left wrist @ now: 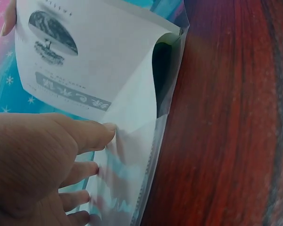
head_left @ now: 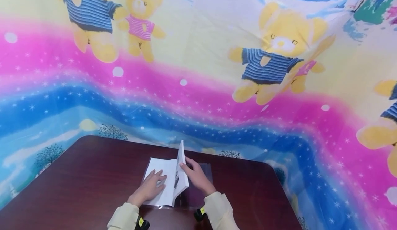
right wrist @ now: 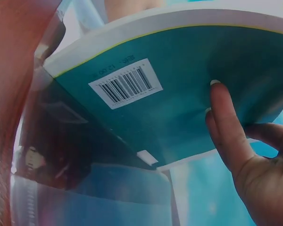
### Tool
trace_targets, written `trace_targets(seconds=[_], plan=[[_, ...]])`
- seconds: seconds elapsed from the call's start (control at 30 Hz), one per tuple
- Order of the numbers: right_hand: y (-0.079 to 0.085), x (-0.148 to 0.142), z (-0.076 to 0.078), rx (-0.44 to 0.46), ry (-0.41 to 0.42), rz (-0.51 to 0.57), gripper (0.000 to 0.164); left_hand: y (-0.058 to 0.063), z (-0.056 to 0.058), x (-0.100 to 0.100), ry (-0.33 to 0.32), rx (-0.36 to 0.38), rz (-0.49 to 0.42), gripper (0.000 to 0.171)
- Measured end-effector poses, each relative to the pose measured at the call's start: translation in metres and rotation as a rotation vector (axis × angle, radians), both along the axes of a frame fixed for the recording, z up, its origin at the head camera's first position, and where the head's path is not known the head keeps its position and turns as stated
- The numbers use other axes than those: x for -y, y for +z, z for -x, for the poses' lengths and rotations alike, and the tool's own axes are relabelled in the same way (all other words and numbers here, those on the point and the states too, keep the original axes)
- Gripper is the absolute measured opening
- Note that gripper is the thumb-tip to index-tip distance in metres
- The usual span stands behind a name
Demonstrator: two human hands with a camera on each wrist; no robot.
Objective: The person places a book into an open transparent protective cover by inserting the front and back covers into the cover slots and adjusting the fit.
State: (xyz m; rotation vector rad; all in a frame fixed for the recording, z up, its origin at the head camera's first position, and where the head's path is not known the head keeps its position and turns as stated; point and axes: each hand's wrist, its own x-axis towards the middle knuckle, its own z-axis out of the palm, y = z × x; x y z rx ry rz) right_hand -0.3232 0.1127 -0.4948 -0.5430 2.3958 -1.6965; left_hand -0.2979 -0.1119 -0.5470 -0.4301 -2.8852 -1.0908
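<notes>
A book [head_left: 182, 178] stands partly upright on the table, its front cover laid over to the left with the white inner side [head_left: 167, 168] up. My left hand [head_left: 150, 188] rests on that white side, fingers spread. My right hand [head_left: 196, 175] grips the raised pages, thumb on the page side and fingers against the teal back cover [right wrist: 188, 113], where a barcode [right wrist: 126, 84] shows. A grey printed picture [left wrist: 54, 35] is on the facing page. Clear plastic book cover [head_left: 206, 171] surrounds the left part and spreads out to the right, under the raised pages.
The dark red-brown table [head_left: 93, 175] extends on both sides of the book. Behind it hangs a cloth backdrop [head_left: 198, 68] printed with bears, meeting the table's far edge.
</notes>
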Motion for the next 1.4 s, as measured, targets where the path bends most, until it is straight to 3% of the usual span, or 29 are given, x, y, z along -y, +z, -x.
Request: trace_targets(seconds=[0.23, 0.53, 0.63, 0.8, 1.13, 1.4], plan=[[-0.003, 0.004, -0.003, 0.009, 0.045, 0.034, 0.059, -0.001, -0.001, 0.000, 0.035, -0.055, -0.006, 0.030], [-0.008, 0.009, -0.005, 0.023, 0.019, 0.024, 0.057, -0.007, 0.005, 0.003, 0.072, -0.122, -0.088, 0.022], [-0.011, 0.011, -0.004, 0.019, 0.012, 0.044, 0.056, -0.009, 0.010, 0.003, 0.126, -0.094, -0.185, 0.034], [-0.015, 0.013, -0.003, -0.008, -0.001, 0.074, 0.054, -0.004, 0.020, 0.004, 0.213, 0.053, -0.420, 0.070], [-0.017, 0.015, -0.004, -0.047, -0.009, 0.078, 0.051, 0.008, 0.020, 0.008, 0.060, 0.232, -0.887, 0.082], [-0.019, 0.017, -0.004, -0.031, -0.005, 0.092, 0.050, 0.005, 0.020, 0.004, 0.037, 0.172, -0.958, 0.079]])
